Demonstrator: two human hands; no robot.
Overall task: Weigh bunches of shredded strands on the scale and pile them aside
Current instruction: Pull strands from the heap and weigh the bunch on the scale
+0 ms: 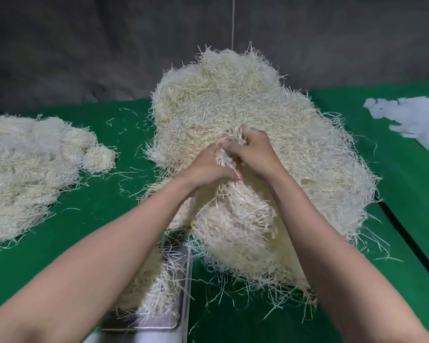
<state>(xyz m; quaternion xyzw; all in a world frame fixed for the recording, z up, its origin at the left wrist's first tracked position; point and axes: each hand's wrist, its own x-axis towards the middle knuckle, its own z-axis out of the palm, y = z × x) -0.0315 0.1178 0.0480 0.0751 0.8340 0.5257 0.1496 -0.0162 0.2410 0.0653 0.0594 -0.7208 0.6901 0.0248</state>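
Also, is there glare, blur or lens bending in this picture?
In the head view the light is soft and even; the big pile washes out white at its edges; the strands look slightly soft; the metal tray shows mild glare; the forearms widen toward the bottom corners, a wide-angle stretch.

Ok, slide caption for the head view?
Left hand and right hand grip a strand bunch before the large pile; scale below, smaller pile left.

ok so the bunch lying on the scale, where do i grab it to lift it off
Take the bunch on the scale at its thick middle, coming down from above and scooping under both sides. It is a loose tangle with stray ends sticking out every way, so pinching an end would likely lift only a few strands.
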